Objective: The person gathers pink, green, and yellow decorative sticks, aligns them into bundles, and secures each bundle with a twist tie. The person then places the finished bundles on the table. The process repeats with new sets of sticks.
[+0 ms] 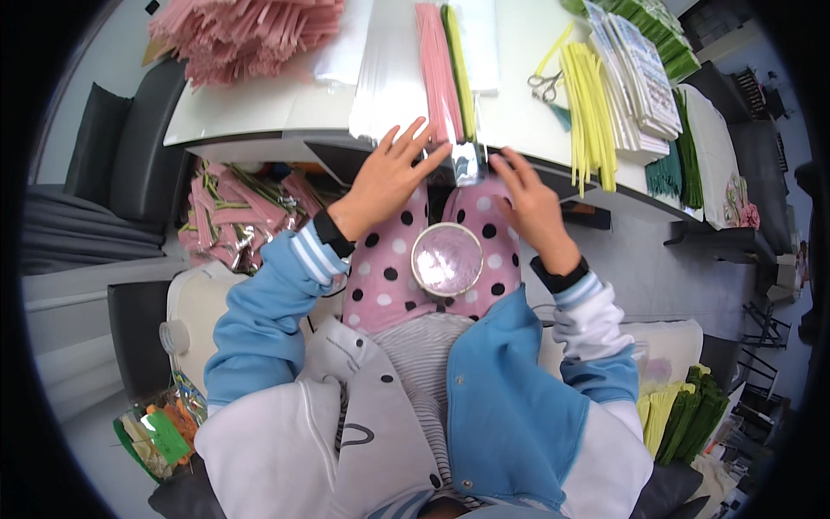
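Observation:
A clear plastic sleeve (468, 162) holds a bundle of pink fuzzy stems (438, 71) beside narrower dark green and yellow strips (462, 78). It lies on the white table, its near end hanging over the edge. My left hand (395, 172), fingers spread, is over the left side of this near end; whether the fingertips touch it, I cannot tell. To the right of the sleeve, my right hand (528, 194) has its fingers apart and slightly blurred, holding nothing visible. A roll of clear tape (447, 259) rests on my lap between the polka-dot trouser legs.
On the white table (259, 113) are a pink stem pile (253, 39), clear sleeves (389, 71), scissors (546, 84), yellow stems (587, 104) and stacked printed packs (639, 78). Filled pink packages (240, 214) lie below the table at left. Another tape roll (174, 337) is on the seat.

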A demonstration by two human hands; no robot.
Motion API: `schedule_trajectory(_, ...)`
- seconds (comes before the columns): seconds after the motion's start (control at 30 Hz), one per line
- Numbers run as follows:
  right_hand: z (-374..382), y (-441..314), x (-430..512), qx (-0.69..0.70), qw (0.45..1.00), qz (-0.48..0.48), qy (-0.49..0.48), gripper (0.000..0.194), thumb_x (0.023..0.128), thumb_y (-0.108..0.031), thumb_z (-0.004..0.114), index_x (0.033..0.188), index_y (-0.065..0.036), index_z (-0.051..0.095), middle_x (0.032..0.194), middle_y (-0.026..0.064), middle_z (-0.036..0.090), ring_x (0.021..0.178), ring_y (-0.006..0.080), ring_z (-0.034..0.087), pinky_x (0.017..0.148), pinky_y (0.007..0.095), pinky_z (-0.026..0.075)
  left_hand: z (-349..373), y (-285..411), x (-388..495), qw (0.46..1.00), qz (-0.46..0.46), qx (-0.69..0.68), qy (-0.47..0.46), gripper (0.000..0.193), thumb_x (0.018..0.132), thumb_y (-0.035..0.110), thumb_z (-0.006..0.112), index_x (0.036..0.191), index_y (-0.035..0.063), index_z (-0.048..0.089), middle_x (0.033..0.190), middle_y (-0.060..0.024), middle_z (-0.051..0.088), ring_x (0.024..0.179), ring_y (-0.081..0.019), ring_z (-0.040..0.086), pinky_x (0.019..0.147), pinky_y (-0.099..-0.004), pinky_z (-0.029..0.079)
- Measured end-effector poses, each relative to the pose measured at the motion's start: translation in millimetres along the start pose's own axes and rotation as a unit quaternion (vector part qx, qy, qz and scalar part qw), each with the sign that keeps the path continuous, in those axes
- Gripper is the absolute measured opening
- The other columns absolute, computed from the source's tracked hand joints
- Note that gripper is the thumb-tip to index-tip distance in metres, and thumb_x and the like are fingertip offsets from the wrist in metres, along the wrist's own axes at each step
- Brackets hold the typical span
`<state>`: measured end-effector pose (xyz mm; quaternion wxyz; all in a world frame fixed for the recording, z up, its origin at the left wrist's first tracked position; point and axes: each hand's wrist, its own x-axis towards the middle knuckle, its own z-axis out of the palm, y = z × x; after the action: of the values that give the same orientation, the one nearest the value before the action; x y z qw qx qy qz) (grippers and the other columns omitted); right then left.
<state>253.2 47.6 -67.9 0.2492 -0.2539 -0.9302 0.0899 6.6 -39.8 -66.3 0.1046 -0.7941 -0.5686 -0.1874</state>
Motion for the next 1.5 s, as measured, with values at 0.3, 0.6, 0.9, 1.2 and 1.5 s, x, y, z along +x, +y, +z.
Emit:
schedule_trajectory(0.3,-32.3,-2.8,95.4,0.161,0.965,-0.087,0.189,0.016,0.074,0.001,0.068,0.087,-0.005,0.062,0.098,0.0098,0.064,0.056,0.0184,0.059,0.048,0.0273,0.046,-55.1,-35.8,56.4,0.979,0.035,-0.113,0.167,0.032,0.074,0.009,0.065,0.106,0.0112,0.063,0.119,-0.0097,0.057,0.108,-0.0299,0.054,0.086,-0.0372,0.048)
schedule_trajectory(0.6,-179.0,-17.4,303.4,0.365,0.913,-0.015,0.181,0.012,0.086,-0.010,0.059,0.088,0.002,0.059,0.078,0.0068,0.066,0.050,0.0086,0.055,0.046,0.0201,0.042,-214.0,-115.1,209.9,0.871,-0.074,-0.419,0.245,0.024,0.086,0.020,0.064,0.100,0.0015,0.067,0.095,-0.0078,0.067,0.093,-0.0149,0.060,0.076,-0.0249,0.047)
schedule_trajectory(0.9,-170.3,-13.7,308.0,0.427,0.894,-0.018,0.132,0.014,0.087,-0.013,0.059,0.088,0.001,0.060,0.080,0.0078,0.067,0.049,0.0076,0.054,0.045,0.0195,0.042,-171.4,-124.7,205.6,0.737,-0.167,-0.649,0.089,0.040,0.084,0.029,0.065,0.113,0.0012,0.061,0.103,-0.0079,0.066,0.096,-0.0143,0.060,0.087,-0.0307,0.043)
schedule_trajectory(1.2,-184.2,-12.9,275.7,0.464,0.876,0.118,0.059,0.025,0.083,-0.018,0.066,0.098,0.002,0.066,0.074,0.0053,0.065,0.045,0.0053,0.048,0.042,0.0174,0.036,-177.1,-100.8,217.3,0.779,-0.126,-0.596,0.147,0.023,0.086,0.026,0.062,0.099,0.0089,0.071,0.096,-0.0013,0.069,0.086,-0.0085,0.059,0.074,-0.0244,0.040)
schedule_trajectory(1.5,-163.3,-14.7,238.8,0.509,0.850,0.112,0.076,0.026,0.090,-0.022,0.058,0.102,-0.002,0.068,0.088,0.0051,0.068,0.065,0.0115,0.064,0.057,0.0197,0.046,-171.9,-72.2,188.3,0.810,-0.145,-0.550,0.142,0.026,0.091,0.024,0.055,0.102,0.0049,0.069,0.099,-0.0033,0.067,0.091,-0.0090,0.058,0.081,-0.0247,0.042)
